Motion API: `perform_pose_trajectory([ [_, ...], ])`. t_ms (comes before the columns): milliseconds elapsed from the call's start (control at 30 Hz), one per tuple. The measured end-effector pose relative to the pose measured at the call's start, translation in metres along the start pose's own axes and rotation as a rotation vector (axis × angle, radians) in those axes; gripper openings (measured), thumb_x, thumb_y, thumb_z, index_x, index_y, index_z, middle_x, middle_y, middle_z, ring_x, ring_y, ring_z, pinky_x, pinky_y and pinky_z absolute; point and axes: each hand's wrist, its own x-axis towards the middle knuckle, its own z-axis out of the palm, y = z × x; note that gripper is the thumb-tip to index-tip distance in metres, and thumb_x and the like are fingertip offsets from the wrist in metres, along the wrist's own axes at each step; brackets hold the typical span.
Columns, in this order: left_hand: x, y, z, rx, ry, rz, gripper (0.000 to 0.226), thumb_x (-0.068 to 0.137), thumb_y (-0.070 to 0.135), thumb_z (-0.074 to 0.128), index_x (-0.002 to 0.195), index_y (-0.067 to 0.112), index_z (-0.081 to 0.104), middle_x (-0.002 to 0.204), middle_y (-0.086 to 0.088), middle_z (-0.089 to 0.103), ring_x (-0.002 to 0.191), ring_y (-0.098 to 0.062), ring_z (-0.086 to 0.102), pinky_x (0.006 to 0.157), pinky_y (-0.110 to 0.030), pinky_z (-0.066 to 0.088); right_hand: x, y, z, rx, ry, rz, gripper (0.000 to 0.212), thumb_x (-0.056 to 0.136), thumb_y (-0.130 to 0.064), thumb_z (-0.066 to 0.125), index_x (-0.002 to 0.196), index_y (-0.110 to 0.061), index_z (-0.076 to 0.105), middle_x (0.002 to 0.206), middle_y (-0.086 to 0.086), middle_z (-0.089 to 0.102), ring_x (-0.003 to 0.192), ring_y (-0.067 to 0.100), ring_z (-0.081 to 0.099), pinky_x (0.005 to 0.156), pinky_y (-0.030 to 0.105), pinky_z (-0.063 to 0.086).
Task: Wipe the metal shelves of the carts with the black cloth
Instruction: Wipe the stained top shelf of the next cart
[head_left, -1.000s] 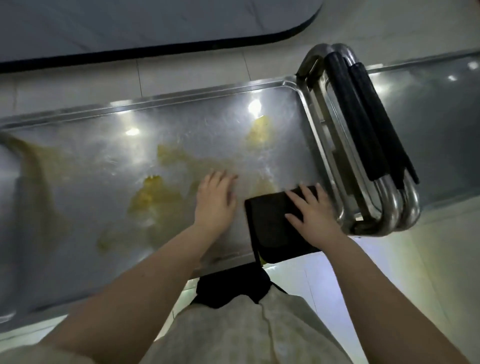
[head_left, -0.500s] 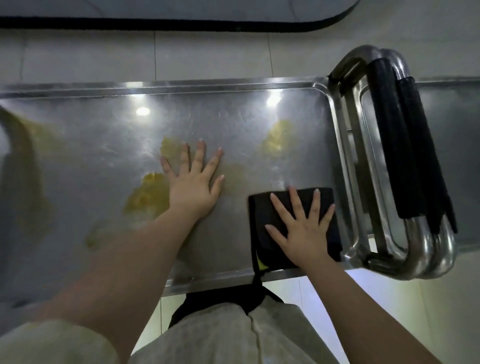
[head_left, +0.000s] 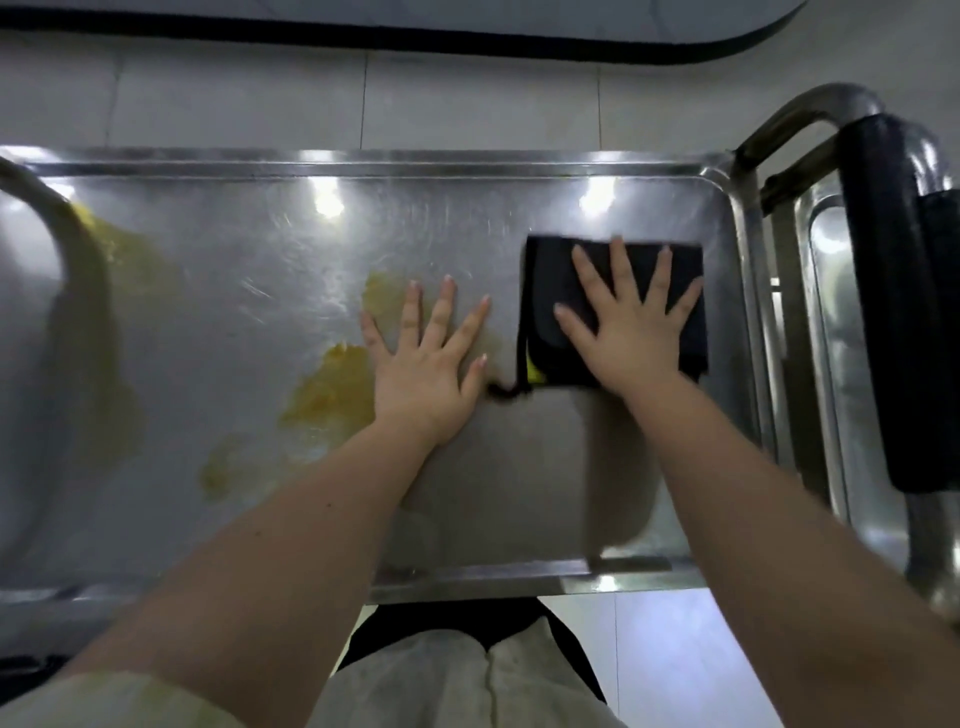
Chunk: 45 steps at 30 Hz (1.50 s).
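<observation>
The metal cart shelf (head_left: 249, 249) fills the middle of the view, a shiny steel tray with a raised rim. Yellow smears (head_left: 332, 389) lie across its left and centre. A folded black cloth (head_left: 550, 291) lies flat on the shelf's right part, near the far rim. My right hand (head_left: 628, 332) presses on the cloth with fingers spread and straight. My left hand (head_left: 421, 364) rests flat on the bare metal just left of the cloth, fingers spread, its palm beside the yellow smear.
At the right stand the carts' steel tube handles (head_left: 810, 119) with black foam grips (head_left: 893, 291), and a second cart's shelf (head_left: 841, 364) beyond them. A curved steel bar (head_left: 62, 228) crosses the left end. Grey tiled floor (head_left: 467, 98) lies beyond the far rim.
My right hand has pushed the black cloth away from the near rim toward the far rim along the shelf's right end. My left hand has stayed flat on the metal.
</observation>
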Motion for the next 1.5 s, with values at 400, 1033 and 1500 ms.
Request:
perform_pose_trajectory([
  [400,-0.001,-0.002,0.006,0.010,0.042,0.047,0.060,0.099,0.056,0.013,0.155,0.044,-0.005,0.165,0.003,-0.010,0.151,-0.034,-0.010,0.108,-0.075,-0.002,-0.064,-0.002,0.024,0.011,0.013,-0.042,0.062,0.091,-0.075,0.005,0.147,-0.056,-0.013,0.164,-0.008,-0.004,0.148,0.042,-0.012,0.111,0.072,-0.007],
  [1033,0.006,0.003,0.001,0.058,0.010,0.013,0.061,0.098,0.059,0.015,0.155,0.046,-0.001,0.166,0.004,-0.004,0.152,-0.033,-0.004,0.111,-0.072,-0.004,0.088,0.084,-0.039,-0.058,0.055,0.136,0.071,0.088,-0.078,0.010,0.153,-0.050,0.001,0.165,-0.010,-0.005,0.149,0.037,-0.014,0.115,0.064,-0.009],
  [1500,0.006,0.005,0.001,0.086,0.019,-0.007,0.060,0.097,0.060,0.014,0.154,0.047,0.004,0.166,0.005,0.002,0.152,-0.030,0.001,0.112,-0.070,-0.002,0.104,-0.004,-0.033,-0.008,0.058,-0.120,0.070,0.087,-0.080,0.018,0.150,-0.056,-0.001,0.164,-0.015,-0.008,0.148,0.039,-0.016,0.113,0.067,-0.011],
])
